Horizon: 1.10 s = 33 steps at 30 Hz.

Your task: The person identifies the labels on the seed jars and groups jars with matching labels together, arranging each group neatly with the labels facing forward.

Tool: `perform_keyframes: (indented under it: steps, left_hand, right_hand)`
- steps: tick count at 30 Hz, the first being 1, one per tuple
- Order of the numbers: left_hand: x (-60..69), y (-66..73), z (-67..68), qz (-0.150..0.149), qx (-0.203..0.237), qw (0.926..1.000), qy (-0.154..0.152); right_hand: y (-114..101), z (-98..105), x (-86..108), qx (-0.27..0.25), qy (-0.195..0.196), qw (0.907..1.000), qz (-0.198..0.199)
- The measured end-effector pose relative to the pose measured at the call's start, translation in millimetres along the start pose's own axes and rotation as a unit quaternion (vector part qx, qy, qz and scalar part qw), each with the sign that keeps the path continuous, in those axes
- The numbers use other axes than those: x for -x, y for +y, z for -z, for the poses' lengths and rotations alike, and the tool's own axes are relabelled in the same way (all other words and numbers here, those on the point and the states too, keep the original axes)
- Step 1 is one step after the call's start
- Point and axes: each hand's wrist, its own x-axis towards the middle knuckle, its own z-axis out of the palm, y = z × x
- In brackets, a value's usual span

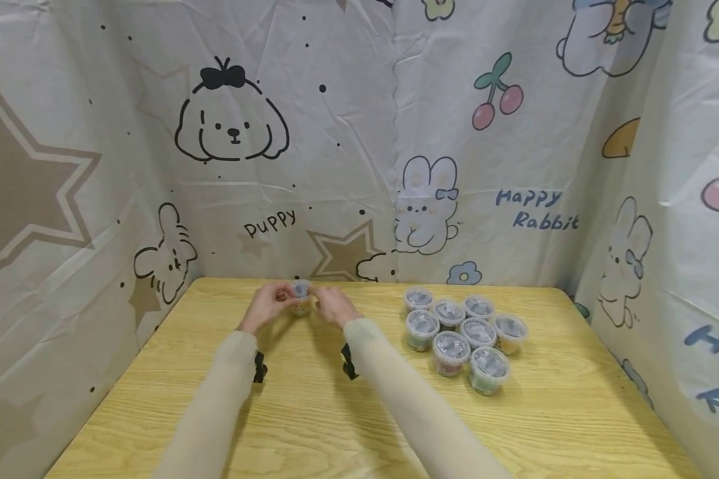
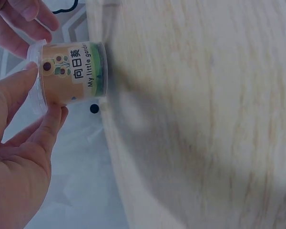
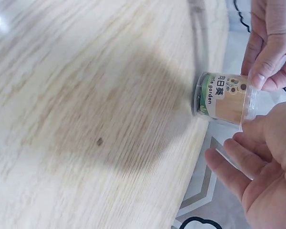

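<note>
A small clear plastic cup (image 2: pixel 66 71) with a sunflower label reading "My little garden" stands upright near the table's back edge. My left hand (image 1: pixel 269 306) grips it near the top, with the thumb on the clear lid (image 3: pixel 250 102) and fingers against the side below the rim. On the other side, my right hand (image 1: pixel 335 307) touches the rim with a fingertip. Its other fingers (image 3: pixel 226 171) spread loosely beside the cup in the right wrist view. Part of the lid is hidden by the fingers.
Several similar lidded cups (image 1: pixel 478 332) stand grouped on the right half of the wooden table (image 1: pixel 311 426). A printed cloth curtain (image 1: pixel 347 133) hangs directly behind the table and along both sides.
</note>
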Motion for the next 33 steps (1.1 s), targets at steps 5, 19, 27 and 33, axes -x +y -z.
perform_keyframes:
  steps: [5,19,27,33]
  left_hand:
    - [-1.7,-5.9,-4.0,-0.001,0.002,1.0000,-0.003]
    - [-3.4,-9.5,-3.6,0.017,0.016,0.9997,-0.007]
    - [-3.9,-8.0,-4.2,0.020,0.008,0.9996,-0.015]
    - [-0.7,-6.7,-0.9,0.017,0.005,0.9995,-0.025]
  right_hand:
    - [-1,-1,1.8,0.010,-0.015,0.9998,-0.010]
    - [1,-4,2.6,-0.003,-0.097,0.9941,-0.047]
    - [5,-6,2.4,-0.004,-0.093,0.9950,-0.037]
    - [12,-8,4.1,-0.012,-0.073,0.9972,-0.012]
